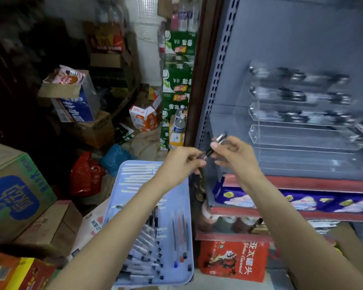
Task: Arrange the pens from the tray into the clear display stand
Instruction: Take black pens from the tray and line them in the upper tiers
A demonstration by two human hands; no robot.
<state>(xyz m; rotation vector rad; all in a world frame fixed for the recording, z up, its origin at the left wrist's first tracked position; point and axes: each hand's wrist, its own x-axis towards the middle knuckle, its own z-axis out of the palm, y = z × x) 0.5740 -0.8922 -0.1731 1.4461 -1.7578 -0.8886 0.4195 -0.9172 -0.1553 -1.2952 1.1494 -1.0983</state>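
Note:
Both hands meet in mid-air over a black pen point(213, 147) with a clear, silvery end. My left hand point(183, 162) pinches its lower end and my right hand point(234, 155) pinches it higher up. Below them lies a light blue tray point(176, 197) with several pens: white ones at the far end, black-capped ones at the near left, thin red, black and blue ones at the right. The clear display stand point(302, 130), tiered, stands on the grey shelf to the right; its upper tiers hold dark pens, blurred.
Grey perforated shelving point(216, 65) rises at the right, with a red-edged shelf point(302, 183) and a red canned-goods carton point(233, 260) below. Cardboard boxes point(15, 195) crowd the left. Green stacked cartons point(177, 80) and bags fill the floor behind the tray.

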